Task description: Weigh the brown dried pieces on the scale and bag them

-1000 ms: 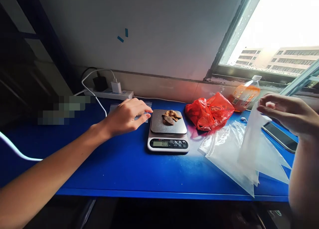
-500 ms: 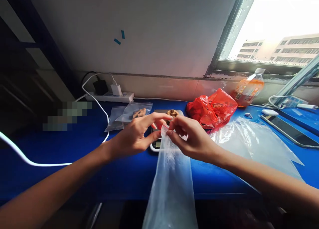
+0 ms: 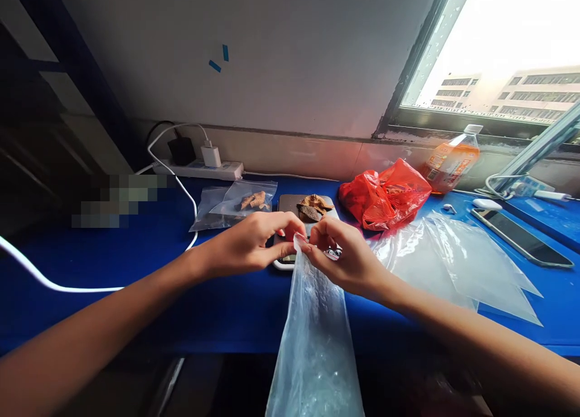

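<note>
A clear zip-lock bag [image 3: 317, 332] hangs from my fingers over the front edge of the blue table. My left hand [image 3: 254, 242] pinches the bag's top corner between thumb and fingers. Close beside it, my right hand [image 3: 347, 251] pinches the same top edge. Just behind my hands lies a kitchen scale [image 3: 287, 208], partly hidden by them. Dried brown pieces [image 3: 312, 207], wrinkled and rough, rest on its plate. Left of the scale, a zip-lock bag with a brown piece inside [image 3: 244, 200] lies on another clear bag.
A red plastic bag [image 3: 389, 193] sits right of the scale, with a drink bottle [image 3: 455, 157] behind it. Several flat clear bags [image 3: 471, 260] and a phone [image 3: 521, 239] lie at right. A white cable [image 3: 58, 284] runs across the left from the power strip [image 3: 226, 170].
My left fingers, apart from the bag before, have closed on its top corner beside my right hand. Both hands sit slightly lower, showing more of the brown pieces on the scale.
</note>
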Action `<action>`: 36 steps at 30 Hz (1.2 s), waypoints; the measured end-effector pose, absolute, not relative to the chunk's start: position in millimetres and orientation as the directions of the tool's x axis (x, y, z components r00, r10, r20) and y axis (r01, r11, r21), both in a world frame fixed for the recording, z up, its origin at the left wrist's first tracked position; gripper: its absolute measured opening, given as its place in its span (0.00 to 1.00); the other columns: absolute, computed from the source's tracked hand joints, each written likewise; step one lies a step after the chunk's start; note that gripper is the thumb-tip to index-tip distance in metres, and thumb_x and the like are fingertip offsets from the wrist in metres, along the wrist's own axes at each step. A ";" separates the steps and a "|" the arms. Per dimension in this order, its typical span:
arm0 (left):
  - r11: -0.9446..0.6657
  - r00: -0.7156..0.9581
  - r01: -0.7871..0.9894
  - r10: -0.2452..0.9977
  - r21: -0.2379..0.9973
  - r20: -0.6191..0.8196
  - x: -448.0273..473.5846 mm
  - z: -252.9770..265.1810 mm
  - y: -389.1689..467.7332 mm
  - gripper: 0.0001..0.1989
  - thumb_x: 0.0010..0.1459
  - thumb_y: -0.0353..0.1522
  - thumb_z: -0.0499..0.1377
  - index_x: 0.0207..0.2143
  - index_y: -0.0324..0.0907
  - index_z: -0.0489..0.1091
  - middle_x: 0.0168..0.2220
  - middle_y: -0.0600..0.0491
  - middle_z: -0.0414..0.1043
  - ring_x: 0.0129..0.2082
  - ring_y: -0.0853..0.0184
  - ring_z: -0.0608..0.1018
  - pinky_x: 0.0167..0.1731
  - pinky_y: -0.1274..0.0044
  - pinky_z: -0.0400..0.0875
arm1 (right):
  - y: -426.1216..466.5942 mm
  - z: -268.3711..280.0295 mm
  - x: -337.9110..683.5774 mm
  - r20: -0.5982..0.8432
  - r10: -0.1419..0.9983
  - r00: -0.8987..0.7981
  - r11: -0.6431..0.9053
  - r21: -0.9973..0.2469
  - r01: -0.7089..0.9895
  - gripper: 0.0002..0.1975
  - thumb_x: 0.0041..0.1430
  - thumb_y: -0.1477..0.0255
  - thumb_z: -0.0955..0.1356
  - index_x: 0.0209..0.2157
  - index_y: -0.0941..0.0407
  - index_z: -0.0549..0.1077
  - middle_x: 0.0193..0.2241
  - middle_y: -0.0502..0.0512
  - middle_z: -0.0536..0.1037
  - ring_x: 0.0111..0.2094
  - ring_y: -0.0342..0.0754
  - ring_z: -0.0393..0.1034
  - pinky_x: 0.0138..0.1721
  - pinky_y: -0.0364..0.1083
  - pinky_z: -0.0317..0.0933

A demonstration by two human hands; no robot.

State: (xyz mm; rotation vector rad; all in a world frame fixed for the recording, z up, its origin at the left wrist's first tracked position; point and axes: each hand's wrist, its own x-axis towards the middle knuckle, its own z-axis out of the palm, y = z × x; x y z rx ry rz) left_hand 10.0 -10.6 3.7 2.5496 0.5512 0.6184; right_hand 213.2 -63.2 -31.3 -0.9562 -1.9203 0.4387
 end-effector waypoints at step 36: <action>-0.953 0.936 0.220 0.267 0.207 0.232 9.2 19.5 -8.9 0.10 0.57 0.23 0.51 0.32 0.41 0.71 0.31 0.51 0.75 0.31 0.67 0.74 0.34 0.77 0.67 | -74.2 -35.8 203.9 0.402 0.832 -0.383 0.545 -0.721 0.429 0.15 0.47 0.83 0.63 0.34 0.52 0.57 0.28 0.47 0.67 0.27 0.40 0.58 0.27 0.41 0.54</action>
